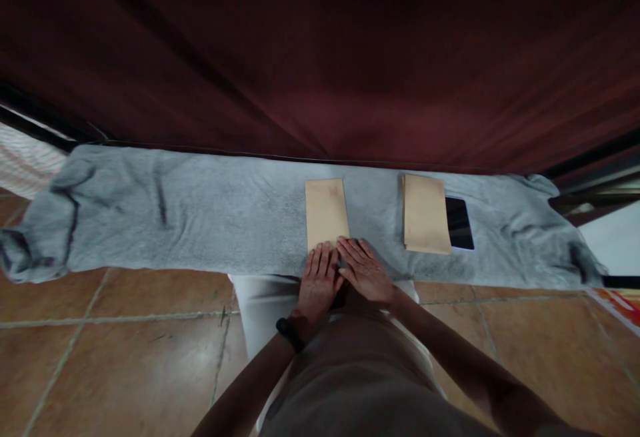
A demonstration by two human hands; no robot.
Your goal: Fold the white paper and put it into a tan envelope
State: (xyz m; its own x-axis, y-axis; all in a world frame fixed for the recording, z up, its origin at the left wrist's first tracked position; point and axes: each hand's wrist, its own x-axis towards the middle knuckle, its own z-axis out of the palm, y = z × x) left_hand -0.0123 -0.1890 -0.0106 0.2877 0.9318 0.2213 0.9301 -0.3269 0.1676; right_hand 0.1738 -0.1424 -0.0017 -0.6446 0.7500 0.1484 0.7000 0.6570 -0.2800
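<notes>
A tan envelope lies on a grey towel-covered surface. My left hand, with a black band at the wrist, rests flat on the envelope's near edge, fingers stretched out. Beside it my right hand also presses flat on the near right corner, fingers extended and slightly overlapping the left. Neither hand grips anything. To the right lies a small stack of tan envelopes, with a dark phone next to it.
A dark red curtain hangs behind the grey surface. Brown floor tiles spread below. The grey cloth is rumpled at both ends. A white leg or support shows under the surface near my body.
</notes>
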